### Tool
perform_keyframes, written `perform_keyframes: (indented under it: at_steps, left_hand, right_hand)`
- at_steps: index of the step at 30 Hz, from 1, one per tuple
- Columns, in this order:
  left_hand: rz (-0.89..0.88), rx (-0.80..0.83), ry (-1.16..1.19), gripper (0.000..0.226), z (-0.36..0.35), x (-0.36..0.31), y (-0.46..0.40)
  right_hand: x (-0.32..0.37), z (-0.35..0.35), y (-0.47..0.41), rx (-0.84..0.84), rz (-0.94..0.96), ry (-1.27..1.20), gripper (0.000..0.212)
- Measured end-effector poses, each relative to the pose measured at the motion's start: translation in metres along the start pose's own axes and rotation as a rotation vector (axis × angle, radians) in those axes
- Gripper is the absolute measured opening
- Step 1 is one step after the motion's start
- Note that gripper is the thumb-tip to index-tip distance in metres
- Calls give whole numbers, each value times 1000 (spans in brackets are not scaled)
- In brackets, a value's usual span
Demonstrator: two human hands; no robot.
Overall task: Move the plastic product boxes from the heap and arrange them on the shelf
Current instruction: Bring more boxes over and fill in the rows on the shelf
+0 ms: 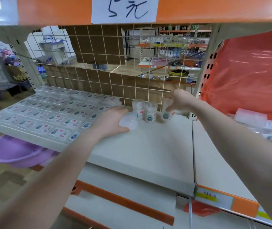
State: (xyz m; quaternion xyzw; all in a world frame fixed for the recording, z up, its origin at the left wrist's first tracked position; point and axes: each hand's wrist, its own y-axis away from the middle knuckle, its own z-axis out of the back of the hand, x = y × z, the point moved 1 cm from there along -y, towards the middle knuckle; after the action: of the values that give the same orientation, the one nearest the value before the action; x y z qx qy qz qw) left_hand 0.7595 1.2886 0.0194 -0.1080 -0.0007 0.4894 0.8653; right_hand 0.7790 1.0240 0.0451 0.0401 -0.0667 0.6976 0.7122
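both hands out over the pale shelf [148,146]. left hand [110,121] curled round one clear round box [128,122], lying tilted on the shelf board, thumb on the near side, fingers over the far side. right hand [179,100] farther back and to the right, fingers bent down and pinching the top of one upright round box [166,113] that stands on the shelf.

between the two hands: two more upright round boxes [146,111], clear with white contents and small printed labels, standing side by side, touching or nearly so, close to the wire grid back [115,71]. count of round boxes on this shelf: four, three upright, one tilted in the left hand.

left part of the shelf: flat clear packs [52,111] laid in rows, labels up, too many and too blurred for a sure count.

far right: heap of clear boxes [250,118] on the neighbouring shelf, beside a red plastic bag [247,71]; number in the heap cannot be told.

above: one white price sign [125,9] on the orange shelf edge. lower left, below the shelf: one purple basin [16,152]. one orange label strip [227,202] on the near right shelf edge.
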Motion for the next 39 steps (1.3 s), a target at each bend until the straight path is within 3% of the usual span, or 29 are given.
perform_keyframes:
  at_steps: [18,34,39]
  left_hand:
    - [-14,33,-10,64,-2,42,-9]
    - [-13,72,-30,72,-9,58,-8]
    - [14,88,-13,73,-10,66,-4]
  right_hand:
    - [17,-16,-25,135,25,138,67]
    - [17,-27,-21,81,29,99,70]
    - [20,-21,-5,-42,75,68,66]
